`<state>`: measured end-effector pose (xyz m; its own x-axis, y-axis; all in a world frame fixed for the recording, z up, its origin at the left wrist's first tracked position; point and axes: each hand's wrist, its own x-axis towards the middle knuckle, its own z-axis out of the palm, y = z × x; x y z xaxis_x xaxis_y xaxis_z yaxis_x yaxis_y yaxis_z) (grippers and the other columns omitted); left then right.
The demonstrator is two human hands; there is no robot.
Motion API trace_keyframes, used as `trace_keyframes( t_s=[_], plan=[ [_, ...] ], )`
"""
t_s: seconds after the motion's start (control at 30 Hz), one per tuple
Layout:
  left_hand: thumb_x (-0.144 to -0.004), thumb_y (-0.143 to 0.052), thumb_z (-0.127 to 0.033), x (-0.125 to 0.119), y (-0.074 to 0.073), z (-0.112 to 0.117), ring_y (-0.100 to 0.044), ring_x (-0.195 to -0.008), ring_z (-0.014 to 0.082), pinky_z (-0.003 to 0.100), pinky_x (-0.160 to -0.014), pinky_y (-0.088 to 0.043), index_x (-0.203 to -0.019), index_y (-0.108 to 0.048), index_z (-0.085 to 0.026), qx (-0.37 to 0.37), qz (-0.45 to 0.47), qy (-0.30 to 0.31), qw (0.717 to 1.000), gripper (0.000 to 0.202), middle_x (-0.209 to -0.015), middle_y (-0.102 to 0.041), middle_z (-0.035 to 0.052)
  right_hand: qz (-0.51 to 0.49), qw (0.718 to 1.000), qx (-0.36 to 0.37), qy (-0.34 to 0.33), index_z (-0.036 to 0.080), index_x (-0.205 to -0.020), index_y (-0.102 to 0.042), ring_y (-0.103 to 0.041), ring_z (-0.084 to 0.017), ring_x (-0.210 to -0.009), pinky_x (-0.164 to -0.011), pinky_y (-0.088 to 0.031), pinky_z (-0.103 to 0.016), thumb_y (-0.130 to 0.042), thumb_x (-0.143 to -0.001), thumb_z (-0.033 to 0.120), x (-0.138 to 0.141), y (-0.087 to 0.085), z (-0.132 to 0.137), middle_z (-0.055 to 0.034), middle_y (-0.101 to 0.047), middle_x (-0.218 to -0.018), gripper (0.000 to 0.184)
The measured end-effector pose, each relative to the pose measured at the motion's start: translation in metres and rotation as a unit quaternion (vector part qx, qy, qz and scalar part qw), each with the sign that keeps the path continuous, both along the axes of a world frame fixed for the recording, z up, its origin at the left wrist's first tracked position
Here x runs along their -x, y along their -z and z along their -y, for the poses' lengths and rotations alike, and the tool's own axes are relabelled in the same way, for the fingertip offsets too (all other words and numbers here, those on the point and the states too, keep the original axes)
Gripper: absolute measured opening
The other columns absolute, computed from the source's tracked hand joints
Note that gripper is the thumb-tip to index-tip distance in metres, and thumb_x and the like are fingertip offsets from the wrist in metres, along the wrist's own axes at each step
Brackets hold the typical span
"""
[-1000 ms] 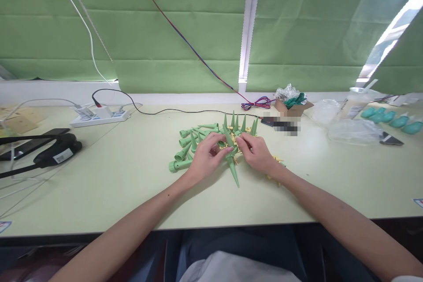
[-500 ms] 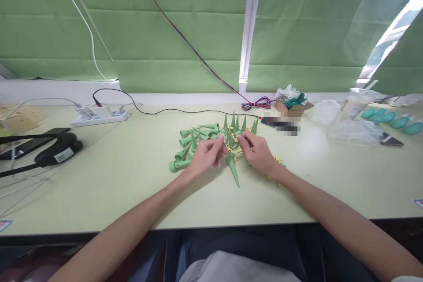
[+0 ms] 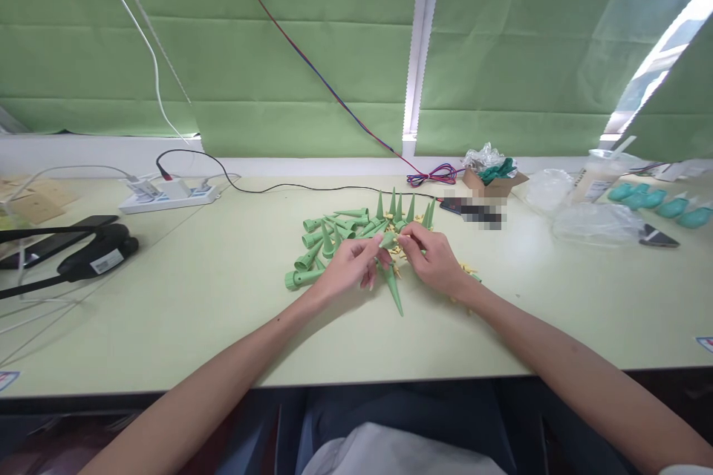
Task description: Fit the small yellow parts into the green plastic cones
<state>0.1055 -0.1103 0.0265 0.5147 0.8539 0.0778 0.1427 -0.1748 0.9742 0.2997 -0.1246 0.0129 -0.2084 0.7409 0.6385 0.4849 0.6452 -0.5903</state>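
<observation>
My left hand is closed, with thumb and fingertips pinching a green plastic watering spike. Most of that spike is hidden by the fingers. Close against it from the right, my right hand pinches a small yellow plastic piece, only partly visible. Below the hands another green spike lies with its point toward me. More green spikes lie heaped on the left, and several stand point up behind the hands. Loose yellow pieces are scattered under and beside my right hand.
A phone on a black cable lies behind the spikes. Further right are a cardboard box, a drink cup, plastic bags and teal bulb-shaped objects. On the left sit a power strip and a black strapped device.
The held spike has turned from point-up to tilted, its end now facing my right hand. Both hands stay in nearly the same place.
</observation>
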Motion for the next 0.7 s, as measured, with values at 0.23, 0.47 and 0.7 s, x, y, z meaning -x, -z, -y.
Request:
trace_keyframes(
  t_s=[0.23,0.47,0.7],
  plan=[
    [-0.096,-0.043,-0.063,0.0033,0.0003,0.0017,-0.051,-0.044,0.0124,0.025,-0.047,-0.039,-0.08,-0.065,-0.016,-0.043,-0.018,0.007,0.999,0.055,-0.052,-0.056,-0.0008,-0.001,1.0,-0.001,-0.006,0.023,-0.08,-0.047,-0.036,-0.013,-0.051,-0.053,-0.032,-0.027,-0.042,-0.104,0.044,-0.0014,0.0,0.0004,0.0045,-0.043,-0.059,0.032],
    [-0.096,-0.046,-0.062,0.0035,-0.0048,0.0041,-0.05,-0.043,0.0127,0.026,-0.049,-0.038,-0.08,-0.061,-0.016,-0.093,-0.027,-0.013,0.995,0.051,-0.051,-0.055,-0.0011,-0.011,1.0,0.009,-0.016,0.023,-0.079,-0.047,-0.039,-0.013,-0.052,-0.054,-0.034,-0.027,-0.041,-0.104,0.046,-0.0009,-0.0018,0.0012,0.0035,-0.046,-0.06,0.034],
    [-0.096,-0.045,-0.063,0.004,-0.0046,0.0034,-0.05,-0.042,0.0124,0.026,-0.048,-0.04,-0.081,-0.062,-0.016,-0.081,-0.022,-0.001,0.996,0.053,-0.049,-0.055,-0.0011,-0.018,1.0,0.01,-0.017,0.023,-0.077,-0.046,-0.041,-0.013,-0.053,-0.054,-0.034,-0.027,-0.041,-0.104,0.047,-0.0007,-0.0007,0.0014,0.0028,-0.047,-0.061,0.036]
  ],
)
